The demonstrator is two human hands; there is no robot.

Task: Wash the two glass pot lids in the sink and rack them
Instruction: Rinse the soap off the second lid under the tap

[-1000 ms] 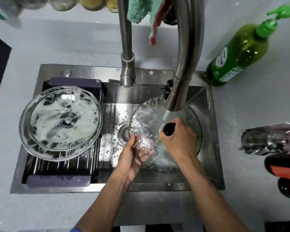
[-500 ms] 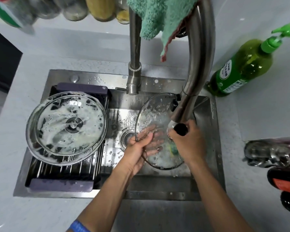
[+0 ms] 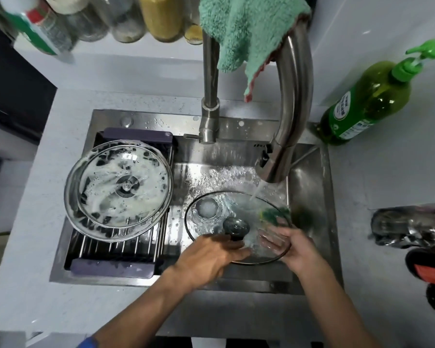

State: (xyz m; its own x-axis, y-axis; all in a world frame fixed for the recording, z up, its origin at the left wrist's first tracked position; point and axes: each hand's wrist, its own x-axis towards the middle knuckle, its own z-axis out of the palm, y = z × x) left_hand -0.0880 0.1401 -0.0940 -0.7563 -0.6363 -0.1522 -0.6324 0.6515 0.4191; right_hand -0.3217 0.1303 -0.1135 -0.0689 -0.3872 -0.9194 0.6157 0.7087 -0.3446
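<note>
A clear glass lid [image 3: 226, 217] is held over the right half of the sink [image 3: 309, 197], knob [image 3: 236, 226] facing up, under the stream of water from the faucet [image 3: 290, 126]. The left hand [image 3: 211, 254] reaches in from the near side, its grip curled around the lid's near-left rim just beside the knob. The right hand [image 3: 290, 247] lies at the lid's near-right edge with fingers spread flat beneath the glass, showing through it, a wide grip supporting rather than pinching. A green sponge [image 3: 274, 213] sits just beyond those fingers, under the lid. Lid 2, the soapy lid [image 3: 118, 189], rests foam-streaked on the drying rack [image 3: 116, 247] across the sink's left half, well apart from both hands. A teal cloth [image 3: 244, 28] hangs over the faucet, and a green soap bottle [image 3: 369, 99] stands on the surface at far right.
</note>
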